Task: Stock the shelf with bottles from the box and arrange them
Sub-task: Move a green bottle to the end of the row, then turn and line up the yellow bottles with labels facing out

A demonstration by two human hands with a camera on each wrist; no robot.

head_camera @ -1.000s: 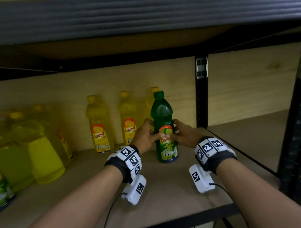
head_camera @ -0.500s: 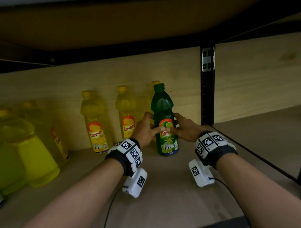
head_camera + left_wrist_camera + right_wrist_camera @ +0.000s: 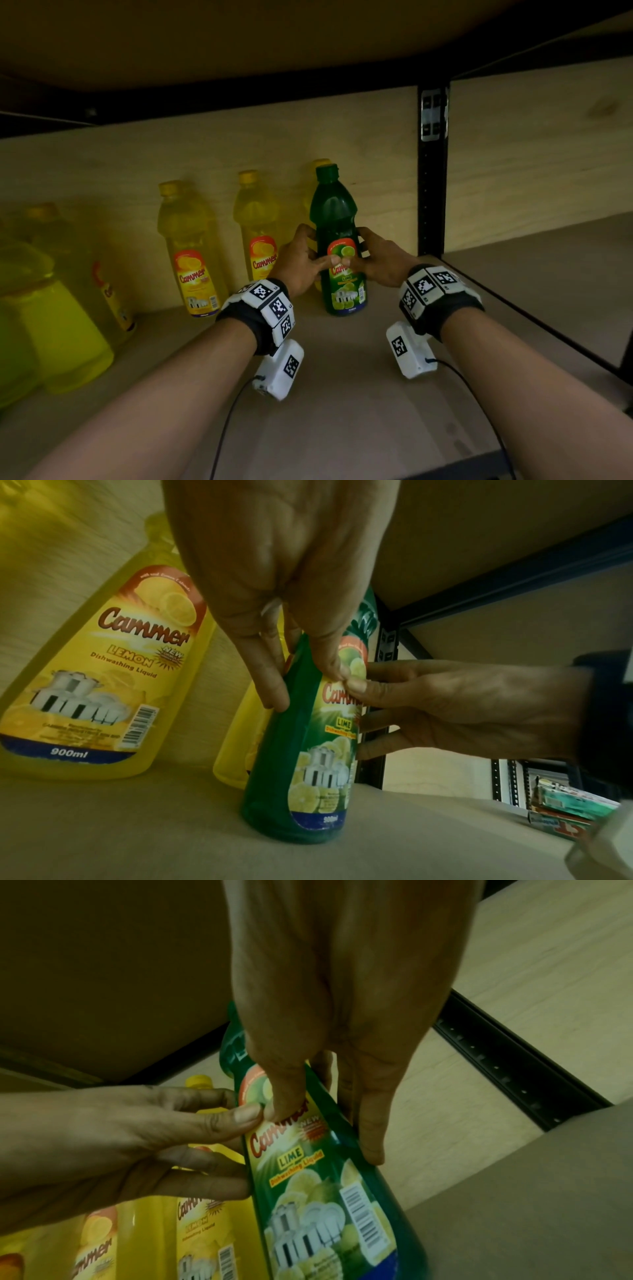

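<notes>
You are working at a stockroom or shop shelving bay. The pale chipboard shelf board [image 3: 342,394] sits in a black slotted steel upright [image 3: 432,192] with a metal clip, under another board. Identical yellow plastic bottles of lemon dishwashing liquid [image 3: 192,253] stand in a row along the back, barcoded labels facing out, beside a dark green plastic bottle of lime dishwashing liquid [image 3: 337,219]. Boxed goods [image 3: 568,818] lie on a neighbouring rack.

You're working in dim, yellow-tinted light under the upper shelf [image 3: 239,41], which lies in deep shadow. The yellow bottles [image 3: 51,308] at the left edge smear out of focus; wide-angle bending stretches both wrist views.
</notes>
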